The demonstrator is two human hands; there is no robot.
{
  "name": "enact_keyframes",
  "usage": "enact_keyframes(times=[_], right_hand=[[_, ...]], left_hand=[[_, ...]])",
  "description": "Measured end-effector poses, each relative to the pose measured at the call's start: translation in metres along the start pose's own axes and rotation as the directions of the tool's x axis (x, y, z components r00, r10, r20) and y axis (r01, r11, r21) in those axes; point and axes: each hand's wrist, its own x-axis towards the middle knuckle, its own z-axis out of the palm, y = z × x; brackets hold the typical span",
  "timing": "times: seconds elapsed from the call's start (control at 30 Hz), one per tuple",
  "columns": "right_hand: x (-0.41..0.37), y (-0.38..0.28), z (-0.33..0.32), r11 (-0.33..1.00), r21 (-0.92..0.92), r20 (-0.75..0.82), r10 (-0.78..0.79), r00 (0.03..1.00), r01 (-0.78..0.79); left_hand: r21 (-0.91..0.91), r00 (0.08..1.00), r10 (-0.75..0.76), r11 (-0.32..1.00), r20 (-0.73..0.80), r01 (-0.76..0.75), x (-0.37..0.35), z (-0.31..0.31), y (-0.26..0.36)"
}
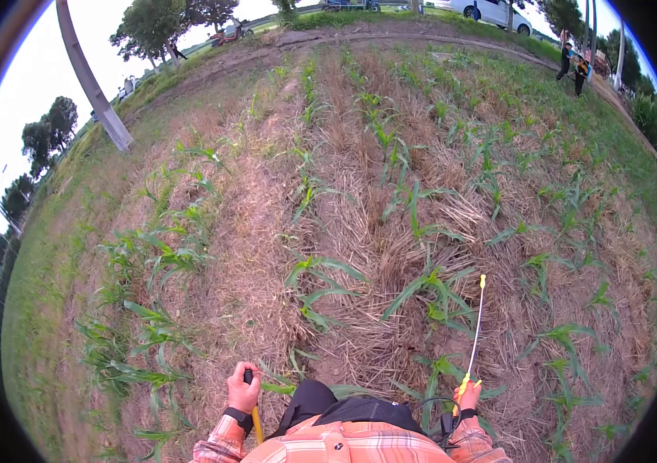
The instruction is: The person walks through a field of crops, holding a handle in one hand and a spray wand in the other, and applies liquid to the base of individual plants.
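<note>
**Among Young Corn Rows, Both Hands Were Closed on Sprayer Parts**

Near the bottom edge of the view, the left hand (243, 392) was wrapped tight around a black-topped lever handle (248, 376), whose yellow shaft ran down beside the plaid sleeve (220, 446). To the right, the right hand (467, 397) was closed around the grip of a thin spray wand (476, 332). The wand reached away from the person and ended in a yellow nozzle (483, 281) above a young corn plant (432, 297). Dry straw (359, 231) covered the ground between the rows. Far left stood a leaning concrete pole (101, 100). Far right, two people (574, 65) stood at the field's edge, near a white car (490, 9).
</note>
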Motion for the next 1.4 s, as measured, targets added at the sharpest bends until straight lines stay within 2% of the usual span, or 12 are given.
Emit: enact_keyframes(times=[0.1,0.23,0.3,0.67,0.83,0.9,0.97,1.03,1.07,1.27,1.37,1.4], right_hand=[[0.008,-0.006,-0.006,1.0,-0.007,-0.111,-0.019,0.994,0.019],[0.023,-0.01,0.004,0.999,-0.026,-0.132,-0.041,0.99,0.038],[0.026,-0.014,0.022,0.999,0.046,-0.102,-0.002,0.995,0.007],[0.012,-0.029,0.185,0.94,-0.34,0.201,0.048,0.979,0.024],[-0.01,-0.034,0.257,0.893,-0.442,0.412,0.112,0.905,0.091],[-0.026,-0.052,0.286,0.788,-0.6,0.465,0.202,0.862,0.139],[-0.025,-0.042,0.303,0.816,-0.522,0.6,0.143,0.787,0.25],[-0.03,-0.05,0.322,0.753,-0.594,0.65,0.241,0.72,0.284],[-0.03,-0.052,0.331,0.748,-0.601,0.668,0.277,0.691,0.281],[-0.004,-0.049,0.368,0.692,-0.555,0.801,0.294,0.521,0.462],[0.024,-0.05,0.381,0.689,-0.553,0.788,0.251,0.562,0.468],[0.019,-0.083,0.39,0.626,-0.68,0.695,0.386,0.606,0.381]], left_hand=[[-0.02,0.996,-0.062,0.998,0.057,0.063,0.013,0.005,-0.006],[-0.035,0.996,-0.058,0.998,0.071,0.06,0.036,0.014,-0.016],[-0.097,0.998,-0.035,0.995,0.05,0.04,0.052,0.017,-0.019],[-0.166,0.982,-0.181,0.968,0.058,0.189,0.127,-0.003,-0.054],[-0.229,0.981,-0.19,0.954,0.031,0.191,0.154,-0.023,-0.064],[-0.257,0.978,-0.207,0.945,0.01,0.203,0.163,-0.028,-0.069],[-0.238,0.98,-0.198,0.951,0.028,0.199,0.172,-0.031,-0.071],[-0.285,0.966,-0.257,0.924,0.033,0.255,0.18,-0.03,-0.065],[-0.153,0.98,-0.199,0.968,0.001,0.197,0.184,-0.031,-0.07],[-0.242,0.97,-0.245,0.942,-0.013,0.234,0.22,-0.021,-0.059],[-0.242,0.974,-0.225,0.947,-0.031,0.211,0.243,-0.007,-0.056],[-0.25,0.967,-0.252,0.939,-0.031,0.236,0.251,-0.002,-0.054]])
